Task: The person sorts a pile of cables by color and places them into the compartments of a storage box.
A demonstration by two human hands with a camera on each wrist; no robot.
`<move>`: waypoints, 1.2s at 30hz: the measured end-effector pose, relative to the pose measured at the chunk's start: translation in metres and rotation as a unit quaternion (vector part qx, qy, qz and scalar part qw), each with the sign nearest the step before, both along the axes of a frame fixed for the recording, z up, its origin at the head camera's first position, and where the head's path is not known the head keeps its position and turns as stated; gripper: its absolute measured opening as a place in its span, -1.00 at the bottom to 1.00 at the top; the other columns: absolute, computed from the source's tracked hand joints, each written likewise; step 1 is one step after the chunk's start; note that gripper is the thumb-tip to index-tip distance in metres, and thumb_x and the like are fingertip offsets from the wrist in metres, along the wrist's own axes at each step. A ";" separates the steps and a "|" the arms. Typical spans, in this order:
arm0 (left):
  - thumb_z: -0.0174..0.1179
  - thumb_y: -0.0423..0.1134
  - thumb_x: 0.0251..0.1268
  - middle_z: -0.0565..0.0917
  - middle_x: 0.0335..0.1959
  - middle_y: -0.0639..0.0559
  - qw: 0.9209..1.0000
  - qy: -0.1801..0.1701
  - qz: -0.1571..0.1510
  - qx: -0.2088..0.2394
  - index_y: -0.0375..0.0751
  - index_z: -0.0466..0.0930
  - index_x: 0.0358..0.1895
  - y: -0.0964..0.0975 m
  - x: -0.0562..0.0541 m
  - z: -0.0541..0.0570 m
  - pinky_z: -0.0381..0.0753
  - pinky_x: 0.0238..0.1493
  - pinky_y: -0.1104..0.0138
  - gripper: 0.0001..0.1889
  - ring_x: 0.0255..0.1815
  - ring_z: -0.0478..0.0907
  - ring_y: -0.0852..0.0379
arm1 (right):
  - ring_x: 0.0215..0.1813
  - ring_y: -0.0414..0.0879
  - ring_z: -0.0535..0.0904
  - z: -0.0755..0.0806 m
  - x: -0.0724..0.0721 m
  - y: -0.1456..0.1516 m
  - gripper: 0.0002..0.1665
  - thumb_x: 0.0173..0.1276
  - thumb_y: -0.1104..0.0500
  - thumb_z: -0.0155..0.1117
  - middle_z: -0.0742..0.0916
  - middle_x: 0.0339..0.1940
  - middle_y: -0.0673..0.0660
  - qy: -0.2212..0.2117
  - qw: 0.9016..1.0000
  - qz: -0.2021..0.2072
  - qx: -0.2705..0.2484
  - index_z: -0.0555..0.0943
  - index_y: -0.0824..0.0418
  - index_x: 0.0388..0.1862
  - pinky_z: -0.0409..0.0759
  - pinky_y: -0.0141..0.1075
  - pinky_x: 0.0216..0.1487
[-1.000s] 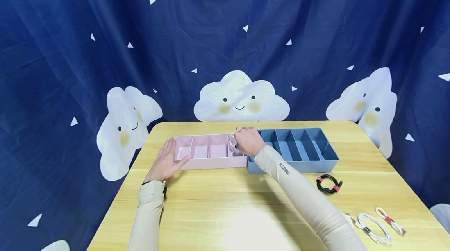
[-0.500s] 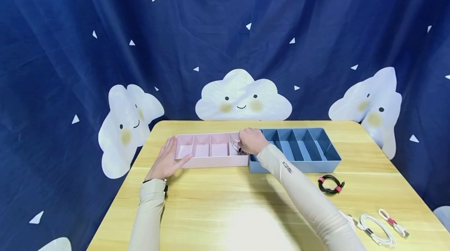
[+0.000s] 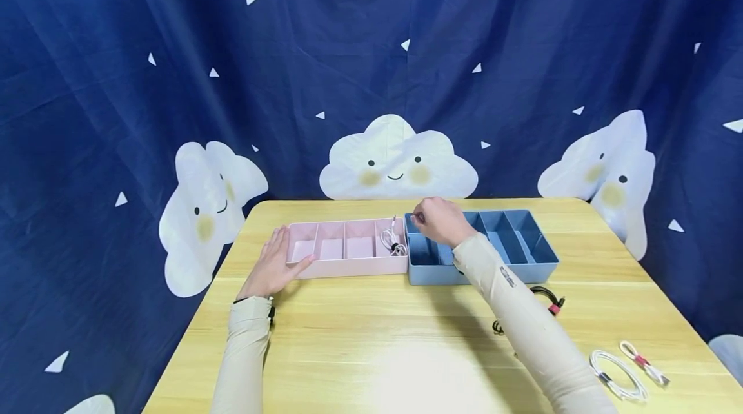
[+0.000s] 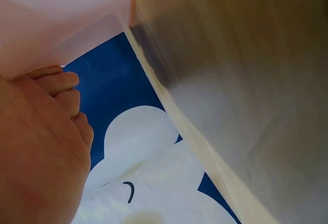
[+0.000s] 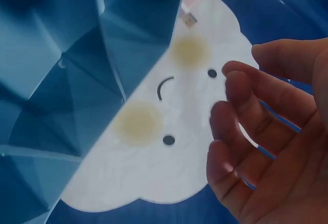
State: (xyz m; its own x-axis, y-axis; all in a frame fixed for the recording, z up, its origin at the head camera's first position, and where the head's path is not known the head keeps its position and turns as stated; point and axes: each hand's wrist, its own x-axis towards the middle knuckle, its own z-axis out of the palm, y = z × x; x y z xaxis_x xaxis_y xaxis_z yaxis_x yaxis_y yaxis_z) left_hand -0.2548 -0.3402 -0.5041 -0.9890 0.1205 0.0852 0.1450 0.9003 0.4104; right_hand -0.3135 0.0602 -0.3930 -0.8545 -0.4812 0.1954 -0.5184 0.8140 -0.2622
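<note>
My left hand (image 3: 273, 264) rests against the left end of a pink divided box (image 3: 354, 268), its thumb along the front wall. In the left wrist view, the fingertips show past the pink wall. A coiled white cable (image 3: 396, 247) with a dark tie lies in the box's rightmost compartment, one end sticking up above the rim. My right hand (image 3: 442, 220) hovers over the left part of a blue divided box (image 3: 435, 276). In the right wrist view, its fingers (image 5: 238, 88) are loosely bent with nothing between them, and a USB plug (image 5: 189, 19) shows beyond the blue rim.
The two boxes stand end to end on a wooden table (image 3: 348, 336). A coiled black cable (image 3: 555, 302) lies in front of the blue box, partly hidden by the right sleeve. At right front lie a white cable coil (image 3: 638, 388) and a short white cable (image 3: 643, 360) with a red tie.
My right hand has let go of the white cable in the pink box's right compartment and moved right, over the blue box. The left hand has stayed in place.
</note>
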 end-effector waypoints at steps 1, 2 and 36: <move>-0.02 0.50 0.38 -0.13 0.72 -0.34 1.000 0.001 0.000 0.000 -0.46 -0.21 0.65 0.000 0.000 0.000 -0.18 0.73 -0.18 0.20 0.76 -0.24 -0.29 | -0.63 -0.19 0.29 0.001 0.001 0.004 -0.45 0.48 0.18 0.24 0.39 -0.72 -0.09 0.000 1.000 -0.002 -0.005 0.37 0.01 -0.77 0.23 -0.33 -0.54; -0.02 0.50 0.38 -0.13 0.72 -0.34 1.000 0.001 0.000 0.000 -0.46 -0.21 0.65 0.000 0.000 0.000 -0.17 0.72 -0.18 0.20 0.76 -0.24 -0.29 | -0.63 -0.19 0.27 0.003 0.002 0.009 -0.44 0.48 0.18 0.25 0.36 -0.73 -0.09 0.000 1.000 -0.004 -0.010 0.35 0.01 -0.77 0.20 -0.33 -0.55; 0.04 0.46 0.39 -0.17 0.73 -0.33 1.000 -0.001 -0.011 0.009 -0.43 -0.23 0.66 -0.003 -0.003 0.001 -0.17 0.70 -0.23 0.19 0.76 -0.26 -0.29 | -0.37 -0.15 0.58 0.009 0.062 0.154 -0.80 0.50 0.14 0.29 0.75 -0.41 0.02 0.045 0.993 -0.076 -0.078 0.80 0.19 -0.22 0.55 -0.21 -0.29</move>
State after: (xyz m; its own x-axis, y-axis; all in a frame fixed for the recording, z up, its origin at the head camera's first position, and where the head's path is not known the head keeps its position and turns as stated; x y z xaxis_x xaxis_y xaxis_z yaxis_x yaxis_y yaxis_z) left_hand -0.2574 -0.3431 -0.5036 -0.9864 0.1405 0.0852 0.1636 0.8890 0.4276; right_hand -0.2515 0.2143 -0.3842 -0.8901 -0.3065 0.3373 -0.4206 0.8374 -0.3490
